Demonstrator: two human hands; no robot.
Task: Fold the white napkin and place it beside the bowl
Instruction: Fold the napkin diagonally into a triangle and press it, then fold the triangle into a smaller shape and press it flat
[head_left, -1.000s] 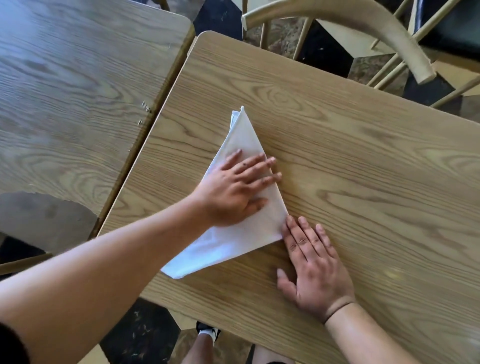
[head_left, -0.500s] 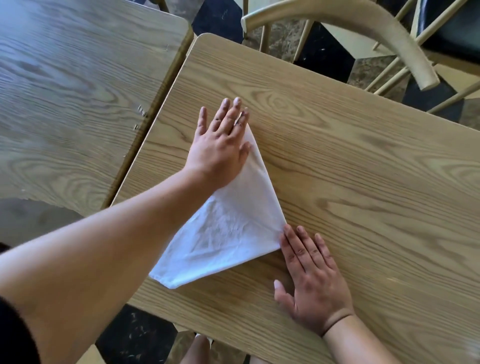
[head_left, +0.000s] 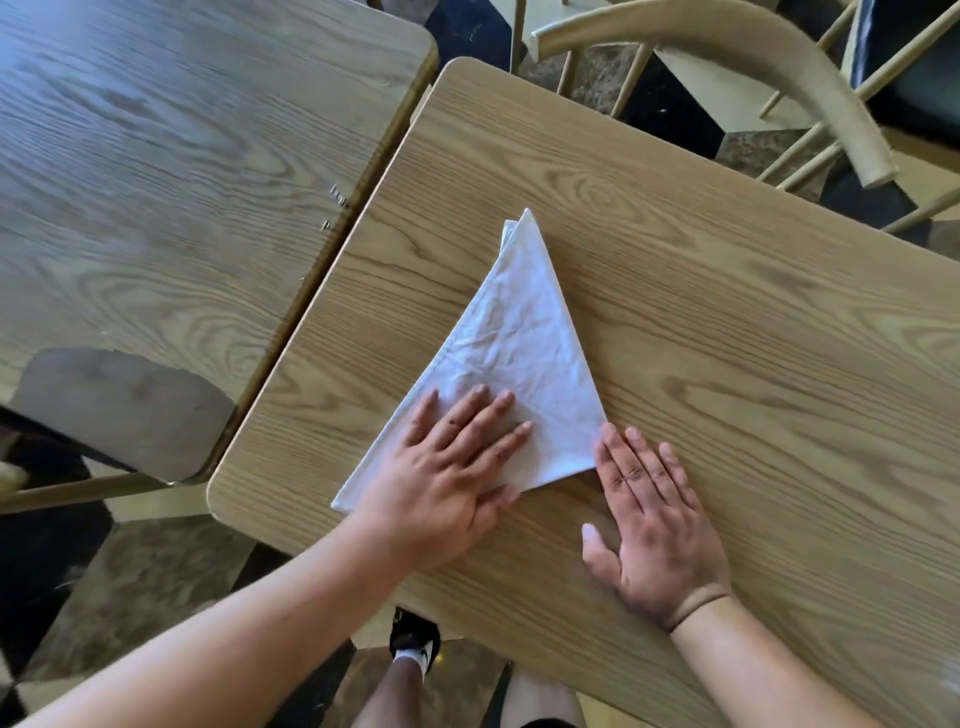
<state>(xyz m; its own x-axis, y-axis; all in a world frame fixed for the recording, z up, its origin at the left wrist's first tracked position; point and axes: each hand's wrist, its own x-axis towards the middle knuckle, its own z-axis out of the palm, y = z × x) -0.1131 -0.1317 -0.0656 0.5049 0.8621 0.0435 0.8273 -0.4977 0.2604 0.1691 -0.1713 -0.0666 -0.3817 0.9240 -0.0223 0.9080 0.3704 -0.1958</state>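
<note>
Ideally, both flat hands, left hand (head_left: 447, 483) and right hand (head_left: 652, 525), fingers splayed and gripping nothing, pressed the napkin (head_left: 519, 343) creases firmly.

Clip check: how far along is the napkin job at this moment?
Done: the white napkin lies on the table folded into a triangle, layered at its far tip. In hand: the left hand presses flat on its near part, while the right hand lies flat on the table, fingertips at the napkin's right corner. Left: placing it beside the bowl; no bowl is in view.
</note>
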